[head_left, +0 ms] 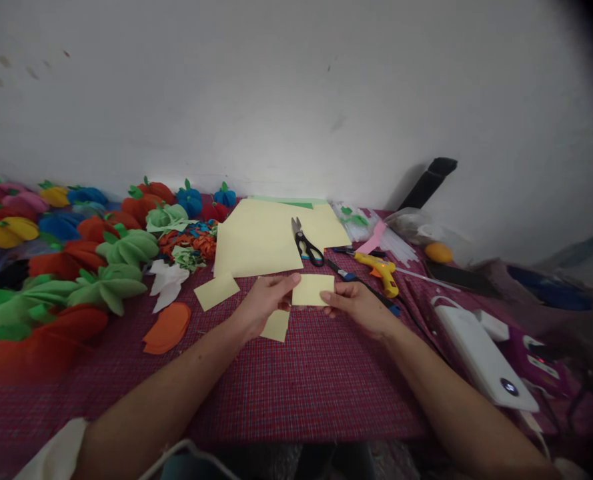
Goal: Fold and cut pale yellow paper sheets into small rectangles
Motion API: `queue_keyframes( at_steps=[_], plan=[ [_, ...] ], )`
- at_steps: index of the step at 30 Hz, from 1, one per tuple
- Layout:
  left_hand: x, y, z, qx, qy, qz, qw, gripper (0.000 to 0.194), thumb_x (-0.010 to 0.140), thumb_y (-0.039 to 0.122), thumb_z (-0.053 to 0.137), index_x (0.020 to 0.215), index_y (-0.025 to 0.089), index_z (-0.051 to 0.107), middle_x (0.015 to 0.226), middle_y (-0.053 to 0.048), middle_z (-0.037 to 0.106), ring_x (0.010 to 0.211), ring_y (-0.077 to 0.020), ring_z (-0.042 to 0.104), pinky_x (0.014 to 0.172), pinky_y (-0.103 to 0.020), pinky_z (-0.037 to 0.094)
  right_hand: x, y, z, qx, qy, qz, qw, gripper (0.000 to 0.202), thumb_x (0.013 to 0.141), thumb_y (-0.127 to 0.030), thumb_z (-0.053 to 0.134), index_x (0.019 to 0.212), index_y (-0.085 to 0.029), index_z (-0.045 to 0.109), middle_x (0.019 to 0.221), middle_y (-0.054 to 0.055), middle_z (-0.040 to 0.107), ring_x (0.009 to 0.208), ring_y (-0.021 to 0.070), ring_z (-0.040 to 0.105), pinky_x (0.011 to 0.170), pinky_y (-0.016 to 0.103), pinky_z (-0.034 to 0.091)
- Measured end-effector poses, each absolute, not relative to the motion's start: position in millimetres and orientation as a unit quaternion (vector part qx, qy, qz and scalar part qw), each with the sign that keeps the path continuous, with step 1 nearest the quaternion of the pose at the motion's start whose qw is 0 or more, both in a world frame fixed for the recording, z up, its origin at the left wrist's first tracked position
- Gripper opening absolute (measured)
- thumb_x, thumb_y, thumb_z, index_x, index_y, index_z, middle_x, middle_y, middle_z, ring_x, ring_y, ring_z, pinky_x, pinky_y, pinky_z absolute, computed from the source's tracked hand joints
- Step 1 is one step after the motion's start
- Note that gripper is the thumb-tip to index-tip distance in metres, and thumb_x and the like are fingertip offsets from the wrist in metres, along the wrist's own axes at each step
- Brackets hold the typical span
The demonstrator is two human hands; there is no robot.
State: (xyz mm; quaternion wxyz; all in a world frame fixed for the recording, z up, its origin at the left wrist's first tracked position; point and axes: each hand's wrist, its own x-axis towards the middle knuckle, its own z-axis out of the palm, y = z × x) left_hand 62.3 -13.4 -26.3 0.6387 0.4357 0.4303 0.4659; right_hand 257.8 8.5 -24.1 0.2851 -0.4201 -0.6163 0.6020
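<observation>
A small pale yellow felt rectangle (312,291) is held level between both hands over the table. My left hand (270,299) pinches its left end, thumb on top. At the other end, my right hand (359,305) grips it between thumb and fingers. Below my left hand lies another pale yellow piece (276,327), partly hidden by it. A third piece (217,291) rests to the left. Large pale yellow sheets (256,233) are spread behind the hands, with black-handled scissors (307,243) on them, blades pointing away.
Colourful felt pumpkins (129,248) crowd the left side beside orange scraps (191,241). Orange cut pieces (169,327) lie nearer. On the right are a yellow glue gun (380,270), clear glue sticks (399,245), a white power bank (483,353) and a purple box (539,360). A wall stands behind.
</observation>
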Motion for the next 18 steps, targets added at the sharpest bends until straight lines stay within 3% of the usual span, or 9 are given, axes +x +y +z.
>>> queue_keyframes(
  at_steps=[6,12,18],
  plan=[
    [62.8,-13.3,-27.7,0.455,0.445,0.473,0.610,0.032,0.070,0.041,0.060,0.076,0.009,0.066,0.063,-0.004,0.058,0.055,-0.0087,0.046,0.052,-0.022,0.036,258.0,7.6,-23.1,-0.426,-0.621,0.597,0.277,0.030,0.070,-0.043,0.059,0.074,-0.013,0.063,0.064,0.002,0.060,0.057,0.0097,0.053,0.055,0.023,0.042],
    [65.7,-17.2,-23.9,0.453,0.424,0.429,0.656,0.035,0.066,0.038,0.065,0.091,0.013,0.064,0.074,-0.005,0.063,0.060,-0.0113,0.053,0.057,-0.024,0.039,254.8,6.1,-22.3,-0.403,-0.654,0.589,0.252,0.031,0.072,-0.044,0.057,0.071,-0.014,0.063,0.062,0.000,0.058,0.055,0.0095,0.049,0.056,0.023,0.039],
    [71.4,-19.6,-28.0,0.448,0.462,0.437,0.628,0.031,0.064,0.041,0.065,0.071,0.011,0.065,0.057,-0.001,0.057,0.050,-0.0092,0.048,0.048,-0.021,0.034,250.3,3.1,-23.8,-0.393,-0.663,0.596,0.225,0.033,0.071,-0.045,0.057,0.071,-0.013,0.063,0.060,0.000,0.056,0.053,0.0088,0.046,0.055,0.023,0.038]
  ],
)
